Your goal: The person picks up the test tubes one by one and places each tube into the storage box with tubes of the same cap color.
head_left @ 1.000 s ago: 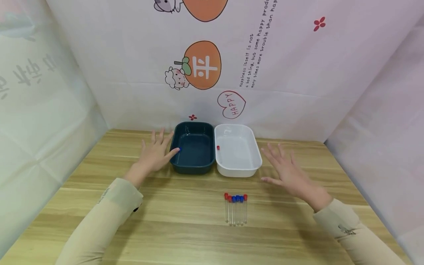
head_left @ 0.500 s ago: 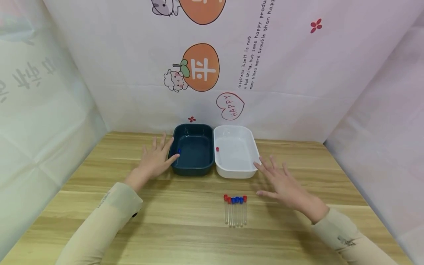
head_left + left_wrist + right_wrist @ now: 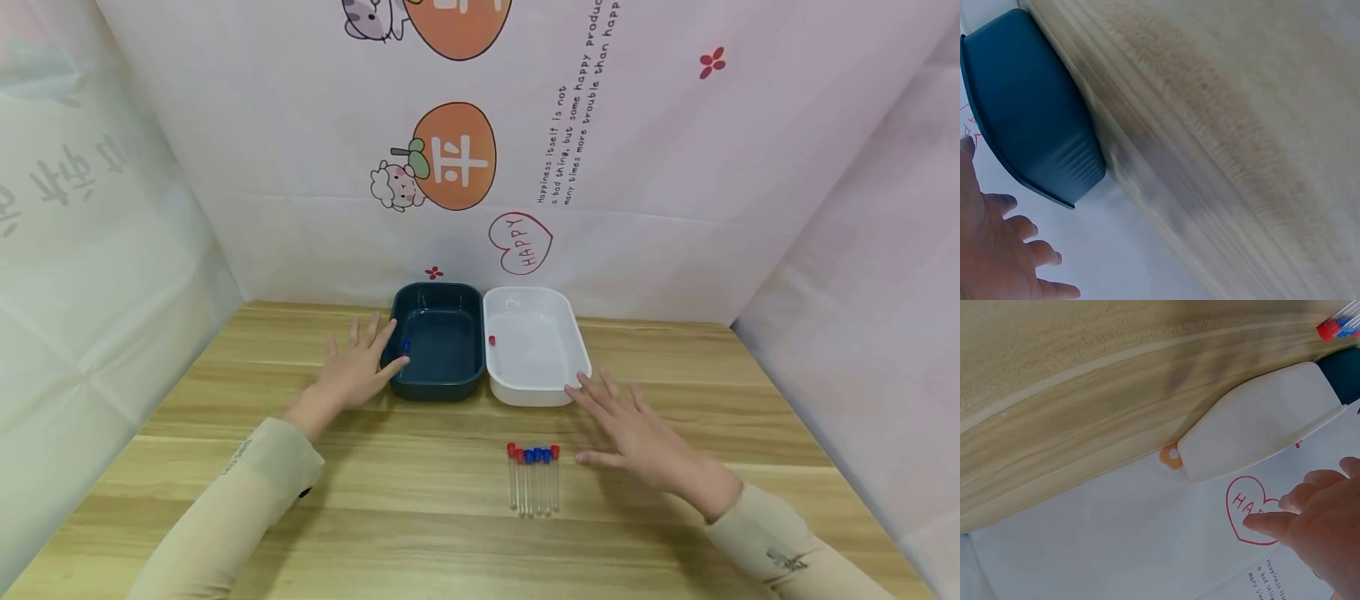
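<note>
Hands (image 3: 354, 368) (image 3: 643, 435) spread, tubes (image 3: 537, 485) fore-and-aft, caps (image 3: 537, 454) farthest

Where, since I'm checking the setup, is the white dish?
In the head view, the white dish stands toward the back of the table, right of the dark dish, with the right hand by its near right corner.

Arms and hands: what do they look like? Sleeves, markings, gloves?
Left sleeve: pale beige, small lettering (unreadable), black bit at its wrist end. Right sleeve: pale beige, dark mark near its wrist end. Left hand, right hand: no gloves.
</note>
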Available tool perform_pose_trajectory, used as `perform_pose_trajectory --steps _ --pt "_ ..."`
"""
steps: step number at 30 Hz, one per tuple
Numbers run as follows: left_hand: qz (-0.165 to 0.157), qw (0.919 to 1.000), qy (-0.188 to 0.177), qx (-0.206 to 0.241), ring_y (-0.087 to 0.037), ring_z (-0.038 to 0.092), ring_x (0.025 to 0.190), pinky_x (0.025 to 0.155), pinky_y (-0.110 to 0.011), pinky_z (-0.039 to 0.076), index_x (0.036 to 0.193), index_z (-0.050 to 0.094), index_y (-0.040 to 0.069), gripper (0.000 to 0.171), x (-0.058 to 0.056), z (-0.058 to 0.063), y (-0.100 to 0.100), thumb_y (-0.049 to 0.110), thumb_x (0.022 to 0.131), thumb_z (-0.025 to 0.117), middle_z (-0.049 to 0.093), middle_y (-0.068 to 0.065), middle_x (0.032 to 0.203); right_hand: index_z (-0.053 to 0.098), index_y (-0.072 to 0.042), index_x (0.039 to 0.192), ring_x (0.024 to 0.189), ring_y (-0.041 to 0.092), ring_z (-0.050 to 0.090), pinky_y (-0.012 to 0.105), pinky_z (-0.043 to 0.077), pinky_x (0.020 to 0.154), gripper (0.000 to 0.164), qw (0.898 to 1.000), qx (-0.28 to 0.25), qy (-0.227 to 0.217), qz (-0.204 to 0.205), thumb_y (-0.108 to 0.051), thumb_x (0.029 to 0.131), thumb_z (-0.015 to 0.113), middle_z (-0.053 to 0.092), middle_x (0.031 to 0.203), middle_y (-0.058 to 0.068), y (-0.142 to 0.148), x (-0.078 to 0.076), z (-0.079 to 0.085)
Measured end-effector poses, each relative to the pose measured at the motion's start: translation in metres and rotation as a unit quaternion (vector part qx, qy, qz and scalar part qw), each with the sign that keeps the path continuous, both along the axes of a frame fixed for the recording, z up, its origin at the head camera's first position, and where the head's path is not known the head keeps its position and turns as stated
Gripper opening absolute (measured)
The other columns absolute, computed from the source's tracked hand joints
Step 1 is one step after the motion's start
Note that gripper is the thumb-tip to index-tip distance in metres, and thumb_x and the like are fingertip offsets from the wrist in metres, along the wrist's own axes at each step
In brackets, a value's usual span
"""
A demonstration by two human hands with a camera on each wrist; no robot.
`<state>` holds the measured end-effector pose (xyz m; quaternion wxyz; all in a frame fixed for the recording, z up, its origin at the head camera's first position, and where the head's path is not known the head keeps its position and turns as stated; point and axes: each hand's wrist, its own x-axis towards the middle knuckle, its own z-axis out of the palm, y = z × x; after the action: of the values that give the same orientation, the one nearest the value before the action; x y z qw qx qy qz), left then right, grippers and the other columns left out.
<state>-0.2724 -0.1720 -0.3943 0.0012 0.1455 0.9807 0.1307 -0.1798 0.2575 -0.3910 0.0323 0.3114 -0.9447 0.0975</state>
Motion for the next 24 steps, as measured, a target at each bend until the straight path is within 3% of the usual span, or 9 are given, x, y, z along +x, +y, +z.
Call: perform_pose_trajectory --steps 5,13,24 --pt "0.001 0.9999 -0.010 0.005 -0.048 -0.003 0.153 0.112 -0.078 0.003 0.167 0.010 0.013 0.080 0.000 -0.003 -0.001 0.056 0.107 0.041 0.002 -0.018 0.170 0.029 -0.011 0.163 0.152 0.049 0.007 0.072 0.005 0.116 0.091 1.000 0.009 -0.011 0.004 -0.049 0.093 0.072 0.019 0.168 0.019 -0.003 0.003 -0.004" --pt "-0.002 0.9999 -0.016 -0.006 -0.048 -0.002 0.153 0.112 -0.078 0.003 0.166 0.007 0.010 0.083 0.000 -0.007 0.000 0.059 0.107 0.038 0.002 -0.018 0.171 0.030 -0.012 0.163 0.152 0.048 0.005 0.076 0.013 0.112 0.089 1.000 0.009 -0.023 0.013 -0.052 0.093 0.070 0.018 0.168 0.017 -0.007 0.009 -0.010" --pt "-0.002 0.9999 -0.009 -0.014 -0.051 0.005 0.152 0.111 -0.078 0.005 0.165 0.015 0.004 0.081 -0.001 -0.012 0.003 0.056 0.107 0.041 0.009 -0.018 0.170 0.029 -0.011 0.163 0.153 0.045 0.001 0.072 0.006 0.115 0.090 0.998 -0.014 -0.065 0.018 -0.053 0.094 0.068 0.016 0.169 0.015 -0.008 0.010 -0.018"
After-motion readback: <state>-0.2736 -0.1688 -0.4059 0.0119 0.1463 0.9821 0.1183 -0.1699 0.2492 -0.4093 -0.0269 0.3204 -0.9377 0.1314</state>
